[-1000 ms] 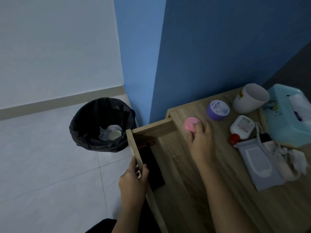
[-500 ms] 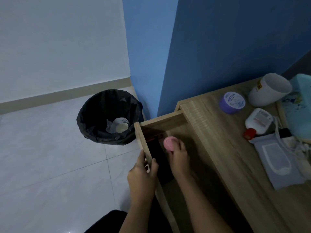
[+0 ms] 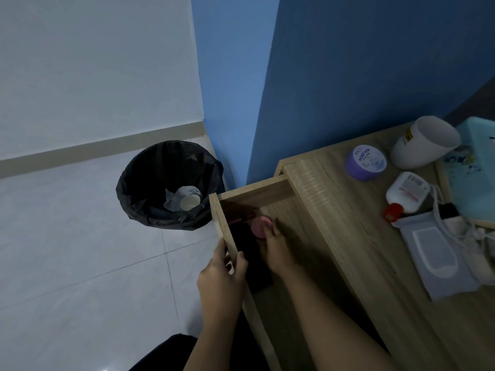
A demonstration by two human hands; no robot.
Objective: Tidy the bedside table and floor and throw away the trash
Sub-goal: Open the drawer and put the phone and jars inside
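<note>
Currently in the stowing step: the right hand [image 3: 278, 253] is down inside the open drawer [image 3: 254, 191], with its fingers [image 3: 268, 231] pinching the pink tin [image 3: 258, 226] by its near rim. The tin sits just ahead of those fingertips, near the drawer's far corner. I can't tell whether it touches the drawer floor yet. The left hand [image 3: 219, 279] grasps the drawer's front panel, thumb outside and fingers [image 3: 240, 259] hooked over the top edge, probably to steady the drawer. Just left of the right fingers a flat black item [image 3: 249, 263] lies on the drawer floor. Beyond it is a thin red stick [image 3: 241, 218], too dark to identify. The next move, as I judge it: set the tin on bare wood clear of the black item, let go, and pull the right hand out before the left pushes anything shut, or the knuckles get caught. The task looks partway done. Well to the right of the fingers the desk [image 3: 348, 236] carries a purple jar [image 3: 365, 162], a white cup [image 3: 426, 141], a red-capped white bottle [image 3: 404, 195], a grey pouch [image 3: 434, 258] and a teal box [image 3: 471, 167]. The trash bin [image 3: 134, 199] stands on the floor beyond the left fingers, with crumpled paper [image 3: 184, 200] inside.
</note>
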